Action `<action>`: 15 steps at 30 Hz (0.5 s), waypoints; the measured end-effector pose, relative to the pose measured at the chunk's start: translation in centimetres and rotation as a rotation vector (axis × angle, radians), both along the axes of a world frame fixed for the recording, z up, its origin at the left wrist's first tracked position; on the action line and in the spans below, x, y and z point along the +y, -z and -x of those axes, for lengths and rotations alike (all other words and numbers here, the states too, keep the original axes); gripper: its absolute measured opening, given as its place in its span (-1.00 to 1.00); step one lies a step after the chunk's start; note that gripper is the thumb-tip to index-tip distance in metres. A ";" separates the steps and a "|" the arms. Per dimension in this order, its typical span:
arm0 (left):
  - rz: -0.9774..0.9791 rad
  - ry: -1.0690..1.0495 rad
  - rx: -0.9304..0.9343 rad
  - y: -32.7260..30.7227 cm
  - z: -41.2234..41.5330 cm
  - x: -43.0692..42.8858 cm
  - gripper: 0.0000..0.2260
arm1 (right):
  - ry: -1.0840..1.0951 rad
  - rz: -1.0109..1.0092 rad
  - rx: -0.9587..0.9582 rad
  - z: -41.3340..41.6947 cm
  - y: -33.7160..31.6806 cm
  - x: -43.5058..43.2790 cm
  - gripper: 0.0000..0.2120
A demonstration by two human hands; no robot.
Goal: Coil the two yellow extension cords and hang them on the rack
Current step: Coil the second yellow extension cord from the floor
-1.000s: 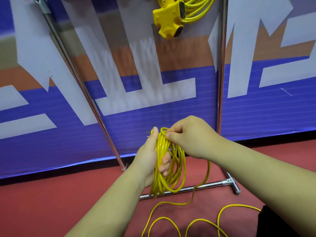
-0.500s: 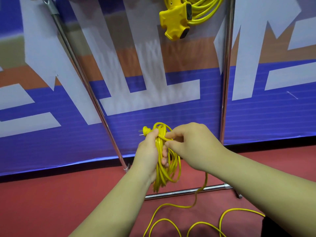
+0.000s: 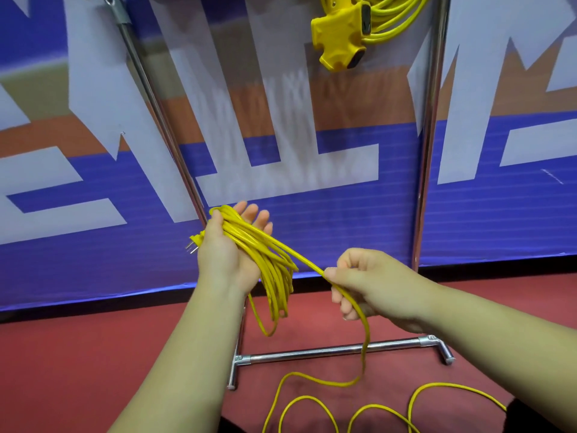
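The second yellow cord [image 3: 265, 260] is only partly coiled. Its gathered loops are draped across the left hand [image 3: 224, 254], which is held palm up with the fingers straightened and the thumb laid along the bundle's near side. The plug [image 3: 195, 242] is seen sticking out past the heel of that hand. From the bundle one free strand [image 3: 363, 339] is led to the right hand [image 3: 365, 285], where it is pinched between thumb and forefinger, with the other fingers curled loosely round it. Below that hand the strand drops to the floor [image 3: 78, 370], where several loose loops [image 3: 312, 401] are spread in front of the rack's base bar [image 3: 327, 351].

Half a second earlier both hands were pressed together at the top of the bundle, and the left hand was wrapped round it. Since then the left hand has been opened and the right hand drawn off to the right and downward along the cord. This is judged to be the measuring out of a fresh loop, to be laid onto the palm.

The first cord [image 3: 390, 17], with its socket block [image 3: 340, 35], is already hung high on the rack, beside the right upright [image 3: 431, 120]. Behind the rack a blue, white and orange banner [image 3: 312, 214] is stood. Roughly half the task is judged done, and hanging must wait until the floor loops are taken up.
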State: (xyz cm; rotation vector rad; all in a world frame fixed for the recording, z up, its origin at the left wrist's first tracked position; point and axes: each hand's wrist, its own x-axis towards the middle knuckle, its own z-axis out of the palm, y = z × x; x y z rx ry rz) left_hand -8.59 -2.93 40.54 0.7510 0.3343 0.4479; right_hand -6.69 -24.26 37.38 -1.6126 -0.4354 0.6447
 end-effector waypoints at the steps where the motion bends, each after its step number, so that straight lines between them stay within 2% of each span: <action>1: 0.020 -0.009 -0.018 -0.3 0.1 0.2 -0.57 | -0.023 0.015 0.051 -0.1 0.3 0.1 -0.77; 4: 0.097 -0.019 -0.064 -1.0 0.4 0.9 -0.58 | -0.135 0.066 0.101 -0.4 1.1 0.1 -0.75; 9: 0.295 0.054 -0.199 -1.3 0.8 2.9 -0.58 | -0.296 0.133 0.060 -1.6 2.2 -0.2 -0.77; 12: 0.216 0.134 -0.182 -0.9 1.2 4.0 -0.63 | -0.351 0.194 -0.003 -2.2 2.3 -0.4 -0.78; 15: 0.067 0.269 -0.120 -0.5 1.8 4.1 -0.71 | -0.300 0.277 -0.107 -2.9 1.9 -0.8 -0.80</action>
